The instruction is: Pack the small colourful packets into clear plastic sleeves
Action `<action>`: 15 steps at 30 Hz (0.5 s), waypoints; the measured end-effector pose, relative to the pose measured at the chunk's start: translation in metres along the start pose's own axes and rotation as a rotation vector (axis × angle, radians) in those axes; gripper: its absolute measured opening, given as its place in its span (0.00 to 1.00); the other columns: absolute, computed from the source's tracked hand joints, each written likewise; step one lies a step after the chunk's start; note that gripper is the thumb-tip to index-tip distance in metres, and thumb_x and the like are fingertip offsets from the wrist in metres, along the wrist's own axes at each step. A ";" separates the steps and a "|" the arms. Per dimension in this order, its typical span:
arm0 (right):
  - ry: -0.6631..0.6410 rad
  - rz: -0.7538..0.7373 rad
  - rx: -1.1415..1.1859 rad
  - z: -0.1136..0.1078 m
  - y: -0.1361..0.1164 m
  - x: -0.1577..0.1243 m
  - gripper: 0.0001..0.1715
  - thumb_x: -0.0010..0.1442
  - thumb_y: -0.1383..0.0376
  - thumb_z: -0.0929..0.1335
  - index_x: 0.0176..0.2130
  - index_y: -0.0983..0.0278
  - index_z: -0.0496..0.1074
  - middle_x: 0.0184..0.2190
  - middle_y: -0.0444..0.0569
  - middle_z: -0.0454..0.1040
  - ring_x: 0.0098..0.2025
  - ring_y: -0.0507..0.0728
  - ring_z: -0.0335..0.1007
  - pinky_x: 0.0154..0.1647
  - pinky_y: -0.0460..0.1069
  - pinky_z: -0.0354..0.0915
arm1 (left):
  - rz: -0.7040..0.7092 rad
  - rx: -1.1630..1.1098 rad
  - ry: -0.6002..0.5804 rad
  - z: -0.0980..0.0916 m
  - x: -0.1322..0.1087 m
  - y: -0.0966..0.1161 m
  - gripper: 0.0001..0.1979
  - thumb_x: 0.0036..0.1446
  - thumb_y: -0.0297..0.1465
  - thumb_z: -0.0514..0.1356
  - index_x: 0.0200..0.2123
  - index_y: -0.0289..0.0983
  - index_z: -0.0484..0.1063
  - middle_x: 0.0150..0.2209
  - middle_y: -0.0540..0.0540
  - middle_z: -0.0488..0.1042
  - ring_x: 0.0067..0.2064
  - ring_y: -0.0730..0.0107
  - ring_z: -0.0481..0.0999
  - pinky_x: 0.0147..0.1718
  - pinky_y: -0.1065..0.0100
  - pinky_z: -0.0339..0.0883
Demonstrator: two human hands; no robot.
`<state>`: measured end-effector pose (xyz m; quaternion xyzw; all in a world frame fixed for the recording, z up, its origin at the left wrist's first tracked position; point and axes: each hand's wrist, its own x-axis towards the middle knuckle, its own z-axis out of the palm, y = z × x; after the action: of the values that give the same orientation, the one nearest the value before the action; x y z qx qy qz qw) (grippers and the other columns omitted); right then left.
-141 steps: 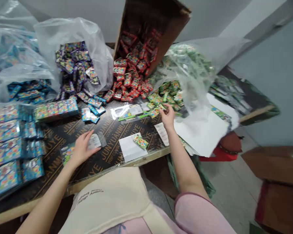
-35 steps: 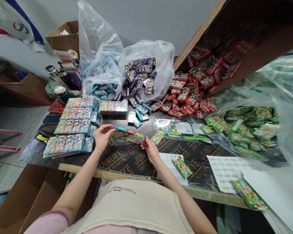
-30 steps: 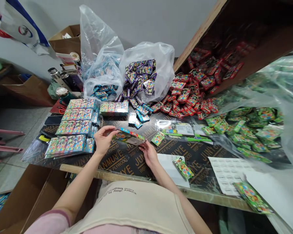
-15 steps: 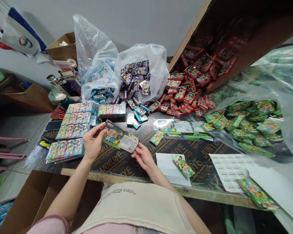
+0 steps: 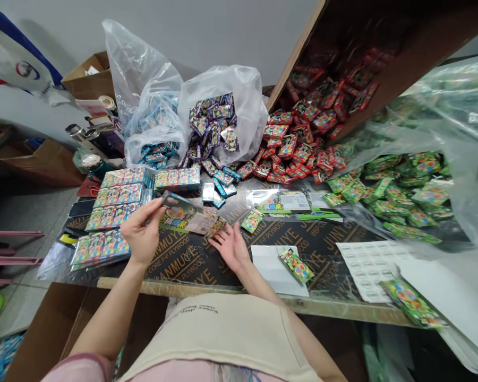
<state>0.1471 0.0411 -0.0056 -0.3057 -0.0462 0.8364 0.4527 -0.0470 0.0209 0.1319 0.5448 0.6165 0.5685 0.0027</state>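
My left hand (image 5: 143, 231) pinches the left end of a flat printed plastic pouch (image 5: 189, 216) with a dark front, colourful lettering and a pale label panel. The pouch is held up over the dark tabletop and tilts down to the right. My right hand (image 5: 234, 249) is at its right end, palm turned up and fingers spread; whether the fingertips touch the pouch I cannot tell. Just beyond that hand a small green packet (image 5: 252, 220) lies on the table. Another green packet (image 5: 296, 265) rests on a white sheet (image 5: 269, 265) to the right.
Stacks of filled clear packs (image 5: 113, 217) stand at left. Behind are a bag of blue packets (image 5: 159, 154), a bag of purple packets (image 5: 211, 122) and a heap of red packets (image 5: 302, 143). Green packets (image 5: 406, 196) spill from plastic at right, near a label sheet (image 5: 366, 270).
The right end of the pouch has left my right hand's pinch, and the fingers have spread with the palm turning up. My left hand has shifted slightly left, still gripping the pouch.
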 end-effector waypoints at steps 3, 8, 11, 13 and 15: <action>0.045 -0.149 -0.140 0.004 -0.011 -0.001 0.24 0.44 0.53 0.77 0.38 0.58 0.70 0.35 0.42 0.77 0.36 0.53 0.73 0.40 0.49 0.69 | -0.160 -0.040 0.109 0.001 -0.001 -0.007 0.10 0.52 0.32 0.66 0.39 0.38 0.79 0.36 0.46 0.81 0.37 0.67 0.80 0.40 0.65 0.75; 0.185 -0.401 -0.406 -0.009 -0.028 0.009 0.26 0.42 0.59 0.77 0.41 0.60 0.70 0.37 0.45 0.76 0.38 0.56 0.71 0.42 0.51 0.68 | -0.301 -0.111 0.160 0.000 -0.001 -0.027 0.14 0.49 0.35 0.68 0.40 0.36 0.78 0.36 0.45 0.81 0.36 0.67 0.80 0.38 0.65 0.75; 0.308 -0.661 -0.728 -0.016 -0.044 0.005 0.34 0.42 0.60 0.76 0.49 0.59 0.68 0.47 0.49 0.72 0.49 0.59 0.67 0.52 0.55 0.64 | -0.390 -0.212 0.195 0.003 -0.005 -0.050 0.14 0.48 0.34 0.68 0.39 0.35 0.77 0.36 0.45 0.80 0.37 0.69 0.79 0.40 0.65 0.74; 0.349 -0.804 -0.911 -0.014 -0.052 -0.002 0.35 0.45 0.59 0.75 0.53 0.58 0.67 0.53 0.51 0.68 0.55 0.60 0.62 0.57 0.56 0.59 | -0.472 -0.305 0.200 0.005 -0.012 -0.066 0.14 0.47 0.33 0.68 0.38 0.36 0.77 0.36 0.46 0.80 0.37 0.71 0.79 0.41 0.67 0.73; 0.263 -0.784 -0.928 -0.007 -0.054 -0.009 0.30 0.52 0.57 0.72 0.53 0.57 0.66 0.52 0.51 0.70 0.54 0.59 0.64 0.55 0.55 0.61 | -0.543 -0.346 0.195 0.007 -0.020 -0.080 0.15 0.46 0.34 0.69 0.39 0.36 0.77 0.35 0.47 0.79 0.36 0.71 0.78 0.41 0.66 0.73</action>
<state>0.1943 0.0645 0.0124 -0.5314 -0.4574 0.4560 0.5481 -0.0877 0.0316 0.0610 0.2952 0.6308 0.6927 0.1874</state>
